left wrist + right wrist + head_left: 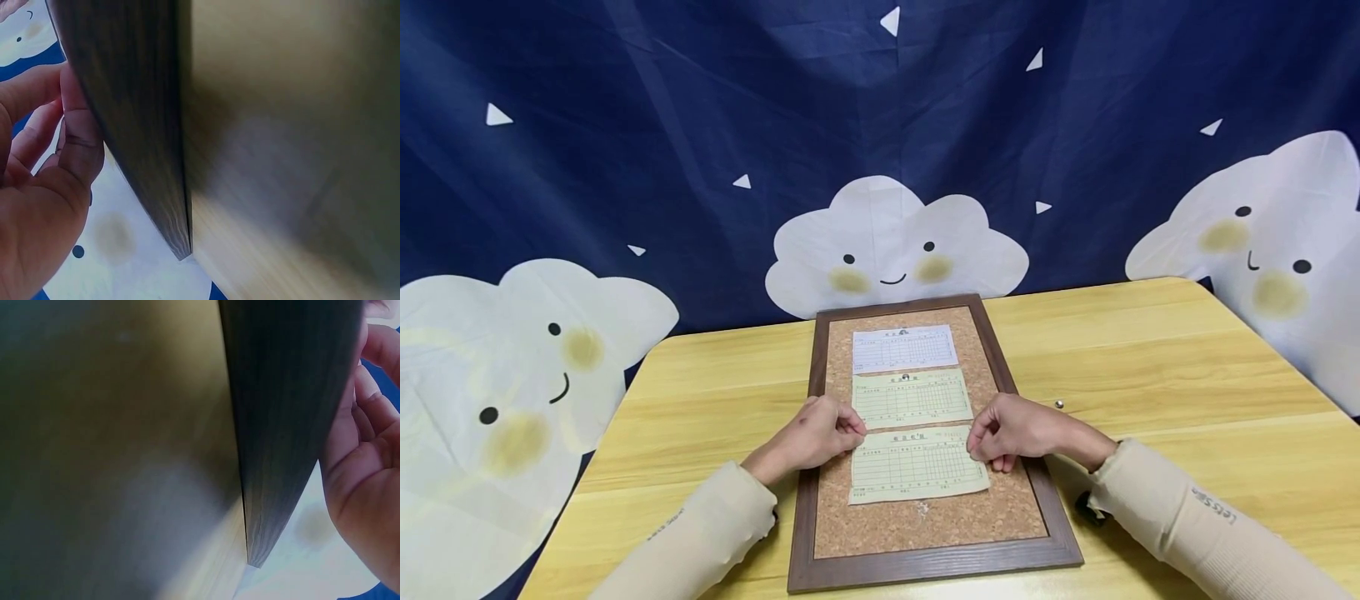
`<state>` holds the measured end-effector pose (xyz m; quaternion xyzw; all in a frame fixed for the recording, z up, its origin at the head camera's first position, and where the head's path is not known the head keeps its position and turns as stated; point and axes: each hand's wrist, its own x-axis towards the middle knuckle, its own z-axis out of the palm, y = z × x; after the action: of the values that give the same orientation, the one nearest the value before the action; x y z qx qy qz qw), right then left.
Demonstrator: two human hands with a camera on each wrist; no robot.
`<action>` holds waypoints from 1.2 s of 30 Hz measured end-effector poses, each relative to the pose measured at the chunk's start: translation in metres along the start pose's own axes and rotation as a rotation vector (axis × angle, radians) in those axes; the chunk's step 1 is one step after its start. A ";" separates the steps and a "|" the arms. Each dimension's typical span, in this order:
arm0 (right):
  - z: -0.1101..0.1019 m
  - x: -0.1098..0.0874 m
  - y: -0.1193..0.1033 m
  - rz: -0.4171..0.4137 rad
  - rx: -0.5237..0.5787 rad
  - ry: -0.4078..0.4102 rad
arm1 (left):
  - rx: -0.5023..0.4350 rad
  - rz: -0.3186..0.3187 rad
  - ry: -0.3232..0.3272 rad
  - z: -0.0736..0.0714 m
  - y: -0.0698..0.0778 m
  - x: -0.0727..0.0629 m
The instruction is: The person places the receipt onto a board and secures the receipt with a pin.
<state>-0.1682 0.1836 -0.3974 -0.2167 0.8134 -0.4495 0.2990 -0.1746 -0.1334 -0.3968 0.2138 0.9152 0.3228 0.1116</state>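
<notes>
On a cork board (pixel 992 529) with a dark wooden frame (pixel 936 567), three printed form slips lie one above another. My left hand (pixel 815 432) pinches the lowest green slip (pixel 910 471) near its upper left corner. At that slip's right edge, my right hand (pixel 1018 427) holds it between thumb and fingers. Above it are another green slip (pixel 940 400) and a white-blue slip (pixel 898 354), each with a small shiny pin at its top middle. Both wrist views show mostly the frame's side, which hides the slips there.
A small silvery pin (pixel 1059 404) lies on the wooden table (pixel 722 375), right of the board. Behind the table hangs a dark blue cloth (pixel 700 125) with smiling clouds. Dark wrist devices (pixel 1090 508) show below the sleeves.
</notes>
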 end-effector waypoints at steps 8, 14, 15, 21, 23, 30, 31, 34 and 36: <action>0.001 0.000 -0.003 0.012 -0.017 0.019 | 0.007 -0.006 0.004 0.000 0.001 0.000; 0.003 0.000 -0.005 0.025 -0.010 0.030 | 0.005 -0.003 0.006 0.000 0.000 0.000; 0.003 0.000 -0.005 0.026 -0.010 0.030 | 0.007 0.001 0.007 0.000 0.000 -0.001; 0.003 0.001 -0.006 0.031 -0.012 0.031 | 0.005 0.004 0.010 0.000 0.000 -0.001; 0.003 0.001 -0.006 0.033 -0.017 0.031 | 0.001 -0.001 0.010 0.000 0.000 -0.001; 0.003 0.001 -0.008 0.043 -0.022 0.033 | -0.011 -0.008 0.002 0.000 0.000 -0.001; 0.003 0.001 -0.008 0.044 -0.022 0.033 | -0.012 -0.012 0.000 0.000 0.000 -0.001; 0.004 0.001 -0.007 0.048 -0.019 0.034 | -0.015 -0.019 -0.001 0.000 -0.001 -0.001; 0.003 0.001 -0.007 0.052 -0.019 0.037 | -0.020 -0.027 -0.003 -0.001 -0.001 -0.001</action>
<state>-0.1661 0.1772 -0.3932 -0.1899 0.8283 -0.4378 0.2936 -0.1744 -0.1347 -0.3968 0.2008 0.9146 0.3301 0.1196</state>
